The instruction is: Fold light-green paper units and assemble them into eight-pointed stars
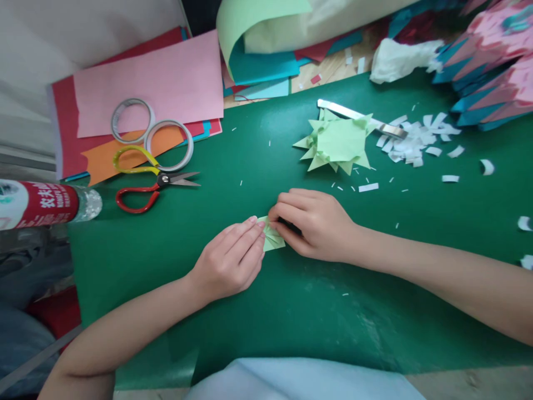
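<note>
A small piece of folded light green paper [273,240] lies on the green table between my two hands. My left hand [233,258] rests on its left part, fingers pressed together over it. My right hand [314,225] pinches its upper right edge between thumb and fingers. Part of the paper is hidden under the fingers. Beyond my right hand sits a spiky light green paper shape [341,141], with a metal-ended white strip-like tool [362,118] behind it and partly across its edge.
Scissors [163,179], two tape rolls [132,121] and coloured sheets [158,83] lie at the left, near a bottle [45,204]. White paper scraps [412,141] and pink-blue folded pieces [495,66] are at the right. Rolled sheets [262,33] stand at the back.
</note>
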Demonstrator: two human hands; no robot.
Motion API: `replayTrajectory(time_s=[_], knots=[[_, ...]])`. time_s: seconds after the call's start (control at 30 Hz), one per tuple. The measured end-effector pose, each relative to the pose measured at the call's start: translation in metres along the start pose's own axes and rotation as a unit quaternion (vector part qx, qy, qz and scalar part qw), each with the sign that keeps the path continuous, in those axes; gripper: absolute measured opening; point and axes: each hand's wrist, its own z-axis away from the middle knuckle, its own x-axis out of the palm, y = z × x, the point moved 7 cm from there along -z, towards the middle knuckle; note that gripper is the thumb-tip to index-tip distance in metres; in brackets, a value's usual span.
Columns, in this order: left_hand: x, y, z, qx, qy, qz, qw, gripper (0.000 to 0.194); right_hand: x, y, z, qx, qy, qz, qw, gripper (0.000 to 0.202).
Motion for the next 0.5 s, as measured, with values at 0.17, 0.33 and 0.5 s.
replayTrajectory(time_s=[0.17,0.33,0.5], knots=[[0.0001,-0.0008,0.0003,-0.006,-0.002,0.010,1.000,0.024,0.0018,-0.0029,-0.0003,0.010,-0.008,0.034,0.999,0.024],[0.0023,-0.0007,0.0020,-0.011,-0.019,0.016,1.000,0.025,0.0014,-0.0048,-0.0020,0.019,-0.008,0.050,0.999,0.024],[0.0033,-0.0011,0.0025,-0.012,-0.026,0.008,1.000,0.031,0.0024,-0.0053,-0.0035,0.022,-0.014,0.062,0.998,0.024]])
